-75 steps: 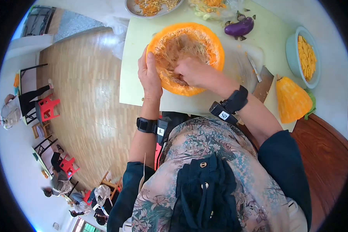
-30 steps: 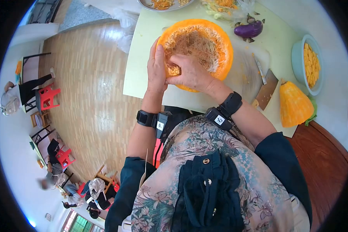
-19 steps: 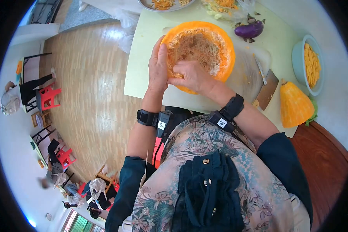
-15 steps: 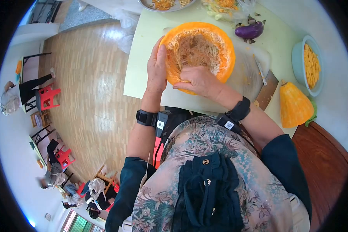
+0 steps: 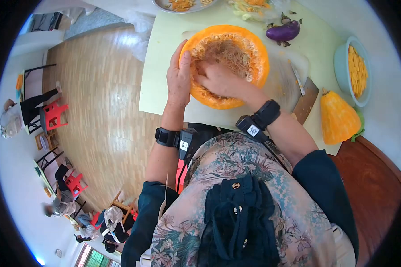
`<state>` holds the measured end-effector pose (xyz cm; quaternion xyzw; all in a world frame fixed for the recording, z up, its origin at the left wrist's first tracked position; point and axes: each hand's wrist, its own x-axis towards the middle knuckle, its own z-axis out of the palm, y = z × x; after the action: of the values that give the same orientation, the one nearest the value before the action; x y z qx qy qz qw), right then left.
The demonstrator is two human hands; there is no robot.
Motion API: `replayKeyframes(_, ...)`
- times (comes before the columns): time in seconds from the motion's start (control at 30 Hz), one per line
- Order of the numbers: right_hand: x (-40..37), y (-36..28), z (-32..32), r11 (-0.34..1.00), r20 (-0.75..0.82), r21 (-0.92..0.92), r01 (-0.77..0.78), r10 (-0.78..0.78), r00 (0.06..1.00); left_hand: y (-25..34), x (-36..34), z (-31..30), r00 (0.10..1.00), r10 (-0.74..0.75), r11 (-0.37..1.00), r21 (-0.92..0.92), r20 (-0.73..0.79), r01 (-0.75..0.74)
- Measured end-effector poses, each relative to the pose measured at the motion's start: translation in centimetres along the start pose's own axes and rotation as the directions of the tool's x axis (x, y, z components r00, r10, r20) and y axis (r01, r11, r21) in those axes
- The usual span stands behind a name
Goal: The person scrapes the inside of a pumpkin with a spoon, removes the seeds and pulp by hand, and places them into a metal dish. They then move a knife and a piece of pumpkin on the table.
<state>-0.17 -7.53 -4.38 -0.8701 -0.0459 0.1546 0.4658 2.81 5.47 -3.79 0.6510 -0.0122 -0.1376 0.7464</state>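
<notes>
A hollow orange pumpkin half (image 5: pixel 259 73) lies cut side up on a pale cutting board (image 5: pixel 278 84), with stringy pulp and seeds inside. My left hand (image 5: pixel 179 76) grips its left rim, thumb on the upper edge and fingers on the outer wall. Inside the cavity is my right hand (image 5: pixel 218 80), against the pulp on the left inner side; its fingertips are sunk in the strands and mostly hidden. To the right, a knife (image 5: pixel 297 78) rests on the board beside a broad dark blade (image 5: pixel 306 102).
A purple eggplant (image 5: pixel 284 31), a blue bowl of orange strips (image 5: pixel 341 66) and a yellow-orange squash piece (image 5: pixel 337 116) are on the right. A metal tray (image 5: pixel 186 10) and a bag of scraps (image 5: pixel 254 10) lie beyond. People sit at tables far left.
My right hand has moved from the pumpkin's near left rim deeper into the cavity, up and to the left. My left hand still holds the rim. The view has shifted slightly.
</notes>
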Motion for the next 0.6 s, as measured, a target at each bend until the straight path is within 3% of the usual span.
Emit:
replayKeyframes(0.13,-0.6,0.8,1.5,0.996,-0.074,-0.048,0.071,-0.075,0.994,-0.2,0.1,0.5,0.998,0.007,1.0,0.014,-0.056,-0.006)
replayKeyframes(0.2,-0.4,1.2,1.0,0.996,0.069,0.005,0.094,-0.094,0.993,-0.2,0.4,0.6,0.997,0.037,0.998,0.06,-0.069,-0.033)
replayKeyframes(0.23,-0.6,1.3,0.6,0.995,0.066,0.003,0.097,-0.097,0.993,-0.2,0.5,0.5,0.997,0.029,0.998,0.062,-0.075,-0.025)
replayKeyframes(0.3,-0.9,1.6,-0.6,0.956,0.234,-0.23,0.184,-0.13,0.964,0.3,0.8,0.5,0.997,0.031,0.997,0.067,-0.077,-0.026)
replayKeyframes(0.33,-1.0,0.1,-2.1,0.955,0.232,-0.231,0.186,-0.131,0.964,0.6,0.6,0.6,0.996,0.018,0.998,0.059,-0.088,-0.013)
replayKeyframes(0.4,-1.5,-2.1,-5.0,0.848,0.519,-0.502,0.168,0.139,0.844,0.6,0.5,0.7,0.994,-0.004,0.999,0.044,-0.105,0.009)
replayKeyframes(0.43,-1.7,-0.9,-4.9,0.848,0.524,-0.503,0.169,0.144,0.839,0.5,0.5,0.6,0.994,-0.009,0.999,0.031,-0.106,0.012)
replayKeyframes(0.5,-1.5,1.3,-4.9,0.874,0.248,-0.437,0.212,-0.109,0.963,0.3,0.7,0.4,0.994,-0.013,1.0,0.014,-0.108,0.015)
replayKeyframes(0.53,-1.4,1.3,-5.0,0.872,0.25,-0.441,0.211,-0.106,0.962,0.2,0.9,0.3,0.994,-0.034,0.999,-0.003,-0.105,0.034)
replayKeyframes(0.57,-1.1,1.3,-5.1,0.914,0.015,-0.399,0.071,-0.07,0.997,0.2,1.0,0.3,0.994,-0.054,0.998,-0.019,-0.1,0.052)
replayKeyframes(0.6,-0.8,0.8,-5.1,0.945,-0.218,-0.322,-0.056,-0.016,0.976,0.4,1.0,0.4,0.994,-0.053,0.998,-0.022,-0.099,0.051)
